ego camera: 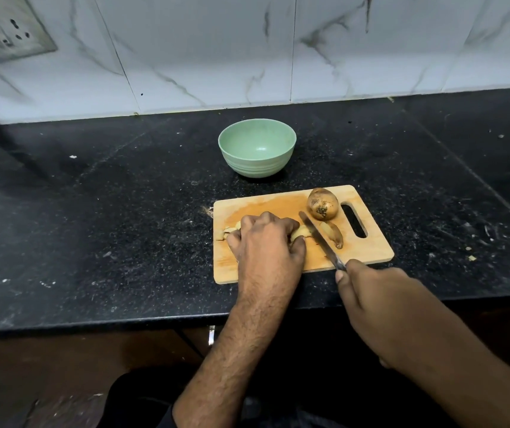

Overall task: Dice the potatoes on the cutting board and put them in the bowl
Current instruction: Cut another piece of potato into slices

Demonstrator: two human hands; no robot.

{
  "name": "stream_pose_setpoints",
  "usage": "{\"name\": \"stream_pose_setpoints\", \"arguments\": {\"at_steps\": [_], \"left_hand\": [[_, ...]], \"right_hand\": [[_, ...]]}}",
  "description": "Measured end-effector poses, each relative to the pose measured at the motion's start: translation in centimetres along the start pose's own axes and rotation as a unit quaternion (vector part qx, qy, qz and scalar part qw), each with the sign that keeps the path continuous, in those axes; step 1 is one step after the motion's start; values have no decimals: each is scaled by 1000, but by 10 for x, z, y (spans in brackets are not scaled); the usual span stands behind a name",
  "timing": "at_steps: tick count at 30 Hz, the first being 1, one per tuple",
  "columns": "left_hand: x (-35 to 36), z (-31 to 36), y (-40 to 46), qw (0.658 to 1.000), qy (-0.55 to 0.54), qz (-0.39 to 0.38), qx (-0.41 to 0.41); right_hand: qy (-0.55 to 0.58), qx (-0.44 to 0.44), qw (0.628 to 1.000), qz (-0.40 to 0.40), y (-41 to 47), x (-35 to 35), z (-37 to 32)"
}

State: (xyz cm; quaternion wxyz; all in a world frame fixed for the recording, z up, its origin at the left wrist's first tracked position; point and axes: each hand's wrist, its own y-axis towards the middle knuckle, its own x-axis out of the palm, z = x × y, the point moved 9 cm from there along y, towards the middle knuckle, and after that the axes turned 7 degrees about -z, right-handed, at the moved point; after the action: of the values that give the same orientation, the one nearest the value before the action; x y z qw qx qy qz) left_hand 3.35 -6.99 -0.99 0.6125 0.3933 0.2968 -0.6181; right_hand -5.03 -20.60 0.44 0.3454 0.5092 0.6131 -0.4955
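A wooden cutting board (374, 245) lies on the black counter. My left hand (266, 239) curls over cut potato pieces (301, 232) at the board's middle; a few pieces (224, 233) peek out at its left. My right hand (371, 291) grips the handle of a knife (320, 237), whose blade slants across the board just right of the left hand. A cut-off potato slice (334, 233) lies right of the blade. A whole unpeeled potato (322, 203) sits at the board's far right by the handle slot. Behind the board, a green bowl (257, 146) stands empty.
The black granite counter (124, 211) runs left and right, dusted with crumbs. A marble-tiled wall (247, 50) rises behind the bowl, with a switch plate (6, 29) at the upper left. The counter's front edge (155, 319) is close to my body.
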Motion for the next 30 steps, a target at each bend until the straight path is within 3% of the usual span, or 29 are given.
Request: {"name": "stream_pose_setpoints", "arguments": {"at_steps": [25, 30], "left_hand": [[0, 1, 7, 1000, 6, 11, -5], [0, 1, 6, 1000, 3, 11, -9]], "right_hand": [[-77, 10, 996, -40, 26, 17, -18], [-52, -1, 997, -64, 30, 18, -11]]}}
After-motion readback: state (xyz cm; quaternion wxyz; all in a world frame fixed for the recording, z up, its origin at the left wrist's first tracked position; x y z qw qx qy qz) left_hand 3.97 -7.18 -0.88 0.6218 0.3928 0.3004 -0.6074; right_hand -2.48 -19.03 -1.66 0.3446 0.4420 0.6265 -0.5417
